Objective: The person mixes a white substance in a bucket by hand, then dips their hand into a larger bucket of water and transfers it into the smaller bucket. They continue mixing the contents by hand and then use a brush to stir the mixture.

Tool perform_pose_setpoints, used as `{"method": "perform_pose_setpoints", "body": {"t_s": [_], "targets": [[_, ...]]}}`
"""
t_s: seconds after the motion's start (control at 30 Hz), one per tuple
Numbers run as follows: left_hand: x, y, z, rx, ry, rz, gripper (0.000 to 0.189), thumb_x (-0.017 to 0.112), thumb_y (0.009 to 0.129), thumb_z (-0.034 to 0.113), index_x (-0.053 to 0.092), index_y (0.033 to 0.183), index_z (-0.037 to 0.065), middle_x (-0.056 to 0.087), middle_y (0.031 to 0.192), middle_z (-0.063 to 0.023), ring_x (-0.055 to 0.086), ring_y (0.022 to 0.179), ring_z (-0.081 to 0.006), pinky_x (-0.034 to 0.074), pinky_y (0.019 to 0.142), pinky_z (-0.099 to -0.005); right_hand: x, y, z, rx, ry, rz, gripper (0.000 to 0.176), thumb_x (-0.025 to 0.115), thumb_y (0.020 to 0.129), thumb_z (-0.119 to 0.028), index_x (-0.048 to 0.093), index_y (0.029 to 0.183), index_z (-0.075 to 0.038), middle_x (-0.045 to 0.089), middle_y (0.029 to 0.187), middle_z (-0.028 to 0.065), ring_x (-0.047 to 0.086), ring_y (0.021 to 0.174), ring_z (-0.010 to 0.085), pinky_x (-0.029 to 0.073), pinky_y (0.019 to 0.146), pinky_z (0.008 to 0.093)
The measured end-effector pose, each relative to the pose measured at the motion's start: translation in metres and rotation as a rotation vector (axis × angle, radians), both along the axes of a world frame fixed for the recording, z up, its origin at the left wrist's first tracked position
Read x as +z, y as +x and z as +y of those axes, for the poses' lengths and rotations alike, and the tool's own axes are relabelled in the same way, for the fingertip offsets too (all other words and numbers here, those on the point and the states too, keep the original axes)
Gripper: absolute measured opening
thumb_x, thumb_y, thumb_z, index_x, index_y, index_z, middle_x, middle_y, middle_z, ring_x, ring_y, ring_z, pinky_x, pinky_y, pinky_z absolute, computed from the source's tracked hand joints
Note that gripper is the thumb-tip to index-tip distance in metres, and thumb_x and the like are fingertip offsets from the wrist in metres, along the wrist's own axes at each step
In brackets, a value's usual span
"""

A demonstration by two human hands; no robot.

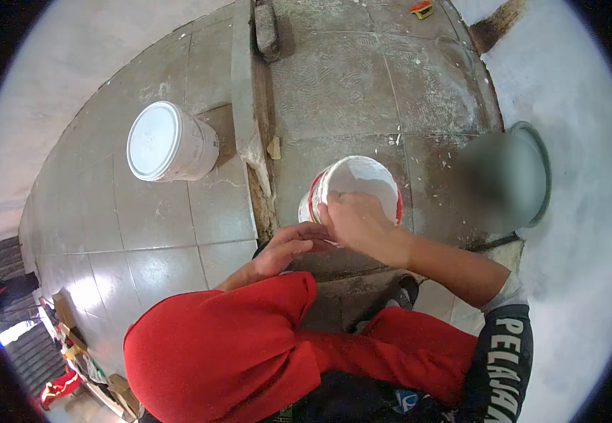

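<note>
Beyond my red knees [214, 352], left hand [286, 248] and right hand [356, 220] meet, working at the bucket [312, 201] rim, grip unclear; steadying it likely matters next.

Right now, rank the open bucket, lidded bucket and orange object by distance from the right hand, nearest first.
1. Open bucket: right at the right hand, just beyond it.
2. Lidded bucket: off to the left.
3. Orange object: far top edge.

Grey tile floor [158, 233], raised step [362, 84] w/ debris, white wall [52, 77]
</note>
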State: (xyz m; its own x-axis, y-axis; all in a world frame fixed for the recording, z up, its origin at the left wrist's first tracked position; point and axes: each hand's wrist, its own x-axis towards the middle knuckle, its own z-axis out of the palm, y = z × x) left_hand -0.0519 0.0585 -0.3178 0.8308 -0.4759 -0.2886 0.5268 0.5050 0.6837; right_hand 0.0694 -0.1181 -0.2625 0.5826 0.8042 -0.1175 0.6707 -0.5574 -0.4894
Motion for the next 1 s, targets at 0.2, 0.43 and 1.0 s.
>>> {"method": "perform_pose_setpoints", "body": {"t_s": [0.2,0.43,1.0], "targets": [[-0.005,0.0,0.001,-0.005,-0.006,0.005,0.057,0.055,0.095,0.032,0.044,0.137,-0.005,0.054,0.135,-0.0173,0.053,0.125,-0.0283,0.039,0.103,-0.039,-0.027,0.0,0.003,-0.031,0.094,0.1,0.037,0.048,0.097,-0.027,0.059,0.081,0.004,0.062,0.065,0.026,0.062,0.063,0.0462,0.049,0.063,0.0537],[-0.01,-0.005,0.0,-0.063,0.021,0.004,0.054,0.054,0.095,0.032,0.047,0.134,-0.005,0.054,0.135,-0.0174,0.055,0.123,-0.0284,0.04,0.102,-0.039,-0.029,0.007,-0.004,0.077,0.163,0.334,0.035,0.046,0.099,-0.028,0.058,0.084,0.001,0.061,0.07,0.0286,0.059,0.068,0.0498,0.047,0.065,0.0564],[-0.013,-0.009,-0.001,-0.083,0.013,0.081,0.045,0.053,0.097,0.025,0.048,0.131,-0.003,0.054,0.134,-0.0175,0.054,0.124,-0.0287,0.04,0.105,-0.0409,-0.07,0.01,-0.022,0.13,0.239,0.666,0.037,0.043,0.1,-0.029,0.059,0.087,0.002,0.06,0.08,0.0285,0.059,0.072,0.0433,0.045,0.069,0.0507]]}}
